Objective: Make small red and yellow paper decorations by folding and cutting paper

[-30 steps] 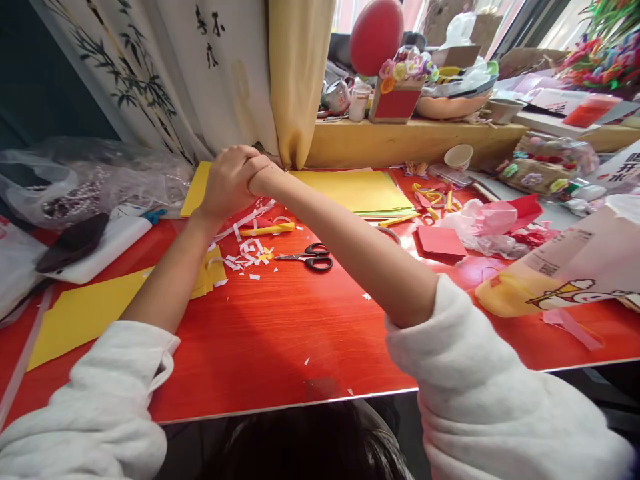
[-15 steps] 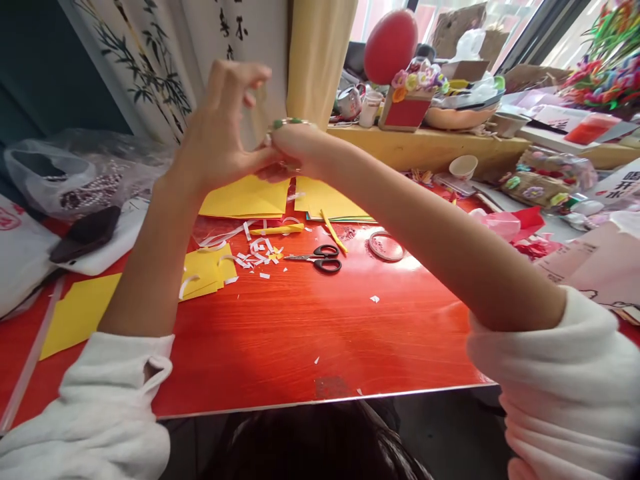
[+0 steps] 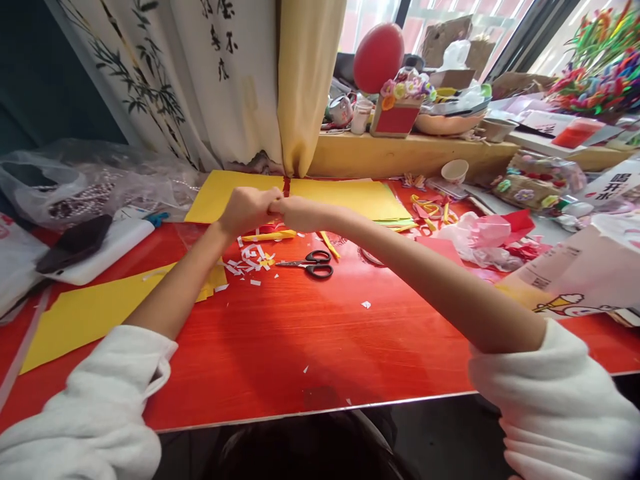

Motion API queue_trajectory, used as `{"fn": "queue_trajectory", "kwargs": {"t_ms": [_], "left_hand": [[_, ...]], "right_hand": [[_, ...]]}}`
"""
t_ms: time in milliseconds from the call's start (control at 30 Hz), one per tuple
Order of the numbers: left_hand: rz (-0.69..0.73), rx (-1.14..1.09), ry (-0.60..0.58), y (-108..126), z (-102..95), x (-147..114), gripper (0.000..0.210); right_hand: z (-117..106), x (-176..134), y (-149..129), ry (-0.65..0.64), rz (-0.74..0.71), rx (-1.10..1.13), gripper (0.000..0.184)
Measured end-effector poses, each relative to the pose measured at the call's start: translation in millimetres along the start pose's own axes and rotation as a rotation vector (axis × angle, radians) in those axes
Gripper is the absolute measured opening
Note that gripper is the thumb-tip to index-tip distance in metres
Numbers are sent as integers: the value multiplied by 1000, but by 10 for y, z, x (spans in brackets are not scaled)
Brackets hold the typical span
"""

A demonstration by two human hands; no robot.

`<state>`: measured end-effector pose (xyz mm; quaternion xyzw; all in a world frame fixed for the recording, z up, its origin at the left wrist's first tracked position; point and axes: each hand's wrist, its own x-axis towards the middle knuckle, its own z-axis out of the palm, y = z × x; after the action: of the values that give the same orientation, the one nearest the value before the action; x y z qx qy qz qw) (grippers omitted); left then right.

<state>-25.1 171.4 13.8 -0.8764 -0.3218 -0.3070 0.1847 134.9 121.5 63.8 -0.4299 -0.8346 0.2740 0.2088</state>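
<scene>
My left hand (image 3: 249, 208) and my right hand (image 3: 305, 213) meet, fingers curled, above the far part of the red table (image 3: 300, 333). Any object between them is hidden by the closed fingers. Behind the hands lie two stacks of yellow paper, one to the left (image 3: 235, 181) and one to the right (image 3: 345, 198). Just below them rest a folded yellow strip (image 3: 270, 236) and a thin yellow strip (image 3: 331, 245). Black-handled scissors (image 3: 319, 265) lie nearer to me, their blades pointing left at white paper scraps (image 3: 249, 260).
More yellow sheets (image 3: 85, 310) spread at the left, near a dark phone-like object (image 3: 77, 243) and a plastic bag (image 3: 45, 180). Pink crumpled paper (image 3: 475, 233) and a printed paper bag (image 3: 585, 267) stand at the right. A cluttered sill (image 3: 360, 150) holds a red balloon (image 3: 379, 59).
Both hands have come down from in front of the curtain to near the paper stacks. My left fingers, formerly spread, are now curled against my right hand. The green band by my right hand no longer shows.
</scene>
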Motion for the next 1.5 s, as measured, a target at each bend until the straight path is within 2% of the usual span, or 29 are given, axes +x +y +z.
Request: {"fn": "queue_trajectory", "kwargs": {"t_ms": [67, 100, 167, 267, 367, 433, 467, 500, 567, 633, 733, 767, 800, 833, 900, 1000, 1067, 1100, 1200, 1333, 1433, 1500], "left_hand": [[-67, 7, -8, 8, -88, 14, 28], [-143, -28, 0, 46, -139, 47, 28], [-238, -217, -55, 151, -241, 143, 24], [-314, -443, -198, 292, -377, 283, 21], [-360, -631, -284, 384, -497, 365, 38], [-371, -697, -326, 459, -565, 404, 42], [-385, -703, -377, 516, -593, 422, 41], [-376, -664, -480, 591, -617, 437, 39], [-313, -528, -699, 816, -653, 445, 32], [-79, -480, -931, 1145, -677, 402, 33], [184, -513, -1086, 1724, -675, 236, 45], [270, -491, -1133, 1892, -657, 171, 42], [341, -479, -1131, 2028, -631, 113, 37], [390, -467, -1065, 2123, -597, 68, 32], [469, -423, -999, 2178, -515, 28, 22], [473, -352, -1079, 2009, -401, 81, 15], [426, -325, -1098, 1838, -361, 153, 11], [383, -314, -1088, 1760, -357, 190, 10], [274, -394, -1056, 1583, -420, 297, 10], [200, -537, -928, 1411, -621, 420, 15], [79, -597, -750, 1251, -741, 477, 13], [-74, -646, -565, 1142, -764, 490, 12]], "right_hand": [[-55, -40, -9, -81, -125, -95, 17], [-76, -64, -12, -76, -184, -125, 19], [-104, -116, -9, 7, -245, -153, 18], [-149, -203, 10, 127, -178, -23, 12], [-258, -326, 33, 187, -47, 227, 8], [-380, -432, 51, 223, 11, 326, 11], [-452, -491, 61, 220, 30, 334, 11], [-526, -552, 71, 214, 44, 321, 11], [-676, -675, 87, 198, 58, 273, 12], [-808, -789, 89, 213, 74, 243, 14], [-948, -920, 69, 259, 96, 232, 19], [-972, -947, 63, 259, 106, 227, 20], [-982, -963, 62, 243, 115, 218, 20], [-978, -968, 67, 207, 122, 204, 21], [-926, -949, 100, 63, 122, 157, 22], [-790, -879, 194, -335, 147, 88, 21], [-715, -838, 257, -612, 221, 107, 28], [-691, -824, 285, -687, 245, 135, 32], [-653, -794, 383, -724, 232, 280, 44], [-563, -733, 671, -740, 108, 537, 60], [-487, -674, 906, -859, -96, 706, 81], [-462, -645, 937, -935, -208, 749, 87]]}}
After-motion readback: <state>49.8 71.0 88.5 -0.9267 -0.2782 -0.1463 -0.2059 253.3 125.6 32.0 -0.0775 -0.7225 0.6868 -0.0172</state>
